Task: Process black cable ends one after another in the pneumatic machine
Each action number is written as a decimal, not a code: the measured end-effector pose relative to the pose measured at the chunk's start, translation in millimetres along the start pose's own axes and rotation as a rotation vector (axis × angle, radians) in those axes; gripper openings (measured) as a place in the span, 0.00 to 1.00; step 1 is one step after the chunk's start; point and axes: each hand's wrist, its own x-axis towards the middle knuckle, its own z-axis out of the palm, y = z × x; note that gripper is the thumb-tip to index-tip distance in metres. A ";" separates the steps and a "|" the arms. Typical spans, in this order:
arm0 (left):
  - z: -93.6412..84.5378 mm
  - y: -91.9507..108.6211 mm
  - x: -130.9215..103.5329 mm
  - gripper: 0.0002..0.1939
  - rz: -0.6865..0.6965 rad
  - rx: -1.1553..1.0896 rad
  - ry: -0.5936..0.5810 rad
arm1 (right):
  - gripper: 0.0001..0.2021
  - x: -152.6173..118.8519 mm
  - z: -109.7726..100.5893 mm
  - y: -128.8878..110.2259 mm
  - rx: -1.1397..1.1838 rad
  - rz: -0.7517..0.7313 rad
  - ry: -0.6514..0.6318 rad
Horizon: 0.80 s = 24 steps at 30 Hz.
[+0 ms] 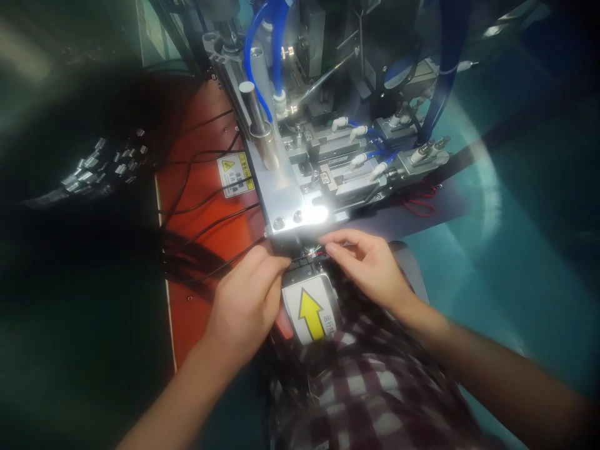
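Small thin coloured wires [315,250] fan out at the front of the machine, just below its shiny metal plate [285,203]. My right hand [370,265] comes in from the right, thumb and forefinger pinched on the ends of these wires. On the left side, my left hand [248,300] is closed, with its fingertips at a small dark fixture [300,270]; what it grips is hidden behind the fingers. Between my hands, nearer to me, lies a white curved cover [304,312] with a yellow arrow.
Pneumatic cylinders [347,181] with blue air tubes [277,56] crowd the machine's top. Black cables [206,203] cross the orange base plate [234,234], which carries a warning label [235,175]. Small shiny parts [89,165] lie at the far left. A plaid garment [365,381] shows below.
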 end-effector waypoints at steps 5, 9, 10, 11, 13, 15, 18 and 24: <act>-1.2 1.2 -0.5 0.09 -0.014 -0.012 -0.004 | 0.06 -6.0 1.2 1.5 -0.067 -0.100 0.047; -1.1 0.5 -1.4 0.08 -0.014 -0.004 -0.013 | 0.06 -10.0 2.2 1.2 -0.123 -0.174 0.074; -1.0 0.3 -1.4 0.08 -0.013 -0.002 -0.012 | 0.06 -10.8 2.2 1.2 -0.136 -0.179 0.083; -0.9 0.0 -1.4 0.08 -0.009 -0.001 -0.009 | 0.07 -11.6 2.1 1.2 -0.146 -0.179 0.090; -0.8 -0.4 -1.2 0.08 -0.007 -0.001 -0.006 | 0.07 -13.0 2.1 1.5 -0.156 -0.170 0.097; -0.9 -0.7 -1.1 0.08 -0.009 0.002 -0.004 | 0.07 -14.3 2.2 1.6 -0.161 -0.168 0.103; -0.9 -0.8 -1.0 0.08 -0.012 0.004 -0.004 | 0.07 -16.4 2.6 1.2 -0.168 -0.166 0.103; -1.1 0.1 0.1 0.08 -0.003 0.018 -0.002 | 0.11 -17.3 2.9 1.7 -0.157 -0.130 0.076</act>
